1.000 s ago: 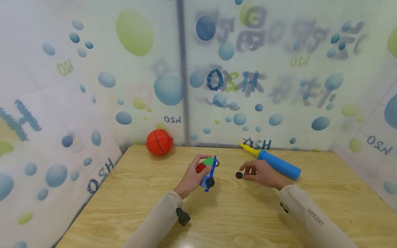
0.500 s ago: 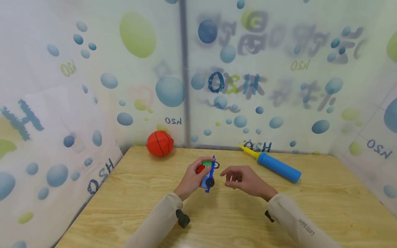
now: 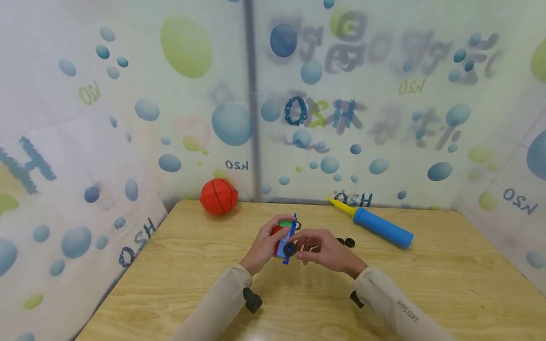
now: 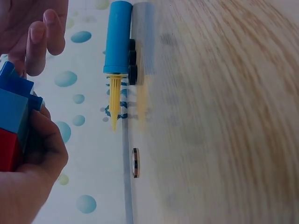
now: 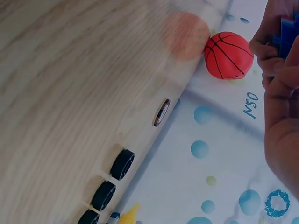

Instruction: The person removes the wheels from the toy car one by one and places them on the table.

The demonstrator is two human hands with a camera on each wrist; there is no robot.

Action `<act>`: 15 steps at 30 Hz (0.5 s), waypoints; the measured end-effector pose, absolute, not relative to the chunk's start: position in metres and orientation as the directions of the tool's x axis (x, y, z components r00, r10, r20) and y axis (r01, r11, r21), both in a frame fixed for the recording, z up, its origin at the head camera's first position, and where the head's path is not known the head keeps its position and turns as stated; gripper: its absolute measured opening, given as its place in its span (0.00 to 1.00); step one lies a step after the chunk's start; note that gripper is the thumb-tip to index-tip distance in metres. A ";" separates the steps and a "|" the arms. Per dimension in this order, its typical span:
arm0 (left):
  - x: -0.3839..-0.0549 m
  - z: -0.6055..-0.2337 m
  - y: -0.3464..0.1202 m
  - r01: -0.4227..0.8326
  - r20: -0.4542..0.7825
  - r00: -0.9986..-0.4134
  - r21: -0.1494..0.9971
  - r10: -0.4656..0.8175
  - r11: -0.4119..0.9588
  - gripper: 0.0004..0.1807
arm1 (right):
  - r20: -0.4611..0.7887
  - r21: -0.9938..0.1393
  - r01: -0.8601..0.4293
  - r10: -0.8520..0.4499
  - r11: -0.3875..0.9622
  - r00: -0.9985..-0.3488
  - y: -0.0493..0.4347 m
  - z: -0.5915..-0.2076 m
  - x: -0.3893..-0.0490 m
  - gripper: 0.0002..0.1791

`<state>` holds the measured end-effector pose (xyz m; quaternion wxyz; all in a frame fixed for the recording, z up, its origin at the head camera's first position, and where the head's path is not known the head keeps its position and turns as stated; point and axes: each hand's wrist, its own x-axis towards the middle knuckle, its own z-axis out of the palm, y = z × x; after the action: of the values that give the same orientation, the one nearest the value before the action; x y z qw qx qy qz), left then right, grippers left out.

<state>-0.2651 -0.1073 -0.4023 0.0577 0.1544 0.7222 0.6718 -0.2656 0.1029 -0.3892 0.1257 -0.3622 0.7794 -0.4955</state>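
Note:
My left hand (image 3: 265, 244) grips a toy car (image 3: 283, 241) of red, green and blue blocks on a blue base, held on its side above the table. A black toy wheel (image 3: 290, 249) sits at the near end of the base. My right hand (image 3: 324, 248) pinches this wheel's rim between index finger and thumb, the other fingers loosely bent. In the right wrist view the hands and a blue part of the car (image 5: 288, 37) are cut off at the edge.
Several loose black wheels (image 3: 350, 242) lie on the table (image 3: 298, 303), three in the right wrist view. A blue pump (image 3: 384, 228) with a yellow nozzle lies behind them. Farther back are a red ball (image 3: 219, 196) and a flat round disc (image 4: 135, 162). Printed sheeting (image 3: 204, 142) encloses the table.
My right hand has left a black wheel on the table and moved left to the wheel on the car. The left hand keeps holding the car in nearly the same place.

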 end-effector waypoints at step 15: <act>-0.266 -0.404 -0.107 0.220 0.187 -0.933 0.973 0.308 0.074 0.15 | 0.137 -0.890 -0.391 -0.680 0.235 -0.720 0.087 -0.392 -0.259 0.15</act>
<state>-0.2658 -0.1069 -0.4040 0.0338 0.1802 0.7322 0.6560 -0.2595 0.0870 -0.3916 0.1408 -0.3465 0.7730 -0.5124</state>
